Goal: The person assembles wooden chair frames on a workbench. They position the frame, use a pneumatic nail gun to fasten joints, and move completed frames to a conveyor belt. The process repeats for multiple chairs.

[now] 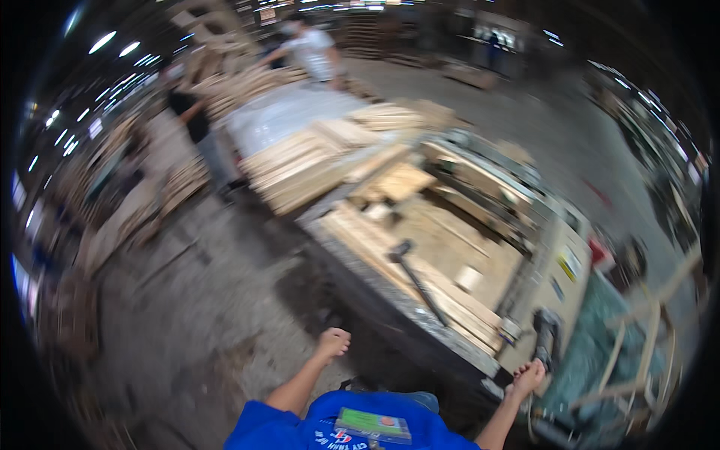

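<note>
My left hand [334, 343] hangs over the floor in front of the frame machine, its fingers curled in and nothing seen in them. My right hand [528, 376] is at the machine's near right corner, fingers bent closed, right against the lower end of a black handled object [546, 337]. Blur hides what its fingers hold, if anything. A dark hammer [416, 279] lies across pale wooden strips [450, 296] along the machine's near side. Inside the frame are a flat wooden panel [442, 229] and a small light wood block [469, 278].
A long machine bed [360, 274] runs in front of me. Stacked boards [296, 172] lie at its far left end. Two people, one in a white shirt [315, 54], stand beyond. Green sheeting [592, 345] and a wooden rack [649, 352] are at the right.
</note>
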{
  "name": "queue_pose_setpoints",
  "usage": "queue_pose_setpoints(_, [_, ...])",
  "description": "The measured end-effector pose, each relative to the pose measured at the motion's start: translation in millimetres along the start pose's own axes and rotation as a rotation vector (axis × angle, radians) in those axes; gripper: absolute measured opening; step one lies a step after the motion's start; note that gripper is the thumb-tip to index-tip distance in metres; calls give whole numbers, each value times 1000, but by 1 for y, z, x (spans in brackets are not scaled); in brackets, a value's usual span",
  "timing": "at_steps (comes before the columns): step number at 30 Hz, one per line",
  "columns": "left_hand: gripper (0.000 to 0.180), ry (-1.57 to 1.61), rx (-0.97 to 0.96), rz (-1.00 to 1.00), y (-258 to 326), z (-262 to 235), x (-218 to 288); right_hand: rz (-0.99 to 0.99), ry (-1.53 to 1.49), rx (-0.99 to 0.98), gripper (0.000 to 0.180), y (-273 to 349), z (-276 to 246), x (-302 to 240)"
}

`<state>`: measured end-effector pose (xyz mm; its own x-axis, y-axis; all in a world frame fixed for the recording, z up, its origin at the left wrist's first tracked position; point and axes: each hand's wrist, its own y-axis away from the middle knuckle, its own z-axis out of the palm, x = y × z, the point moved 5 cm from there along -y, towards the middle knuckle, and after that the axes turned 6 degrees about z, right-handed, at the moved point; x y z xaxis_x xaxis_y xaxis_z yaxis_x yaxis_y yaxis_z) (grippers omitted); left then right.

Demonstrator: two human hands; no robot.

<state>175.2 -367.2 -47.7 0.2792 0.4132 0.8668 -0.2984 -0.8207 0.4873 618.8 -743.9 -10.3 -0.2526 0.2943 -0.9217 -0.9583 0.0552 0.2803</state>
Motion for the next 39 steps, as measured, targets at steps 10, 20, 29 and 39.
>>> queue_pose_setpoints(10, [19,16,359,-550,118,-156,-148,189,374,-858,14,157,279,96])
queue_pose_setpoints(20, [31,492,810,-75,35,-293,-47,211,230,-1735,29,413,662,85])
queue_pose_setpoints(29, [26,705,875,638,-15,-452,94,-42,437,-1638,36,563,943,-92])
queue_pose_setpoints(39, [63,-82,311,939,-6,-544,543,-69,255,-1561,26,510,779,-191])
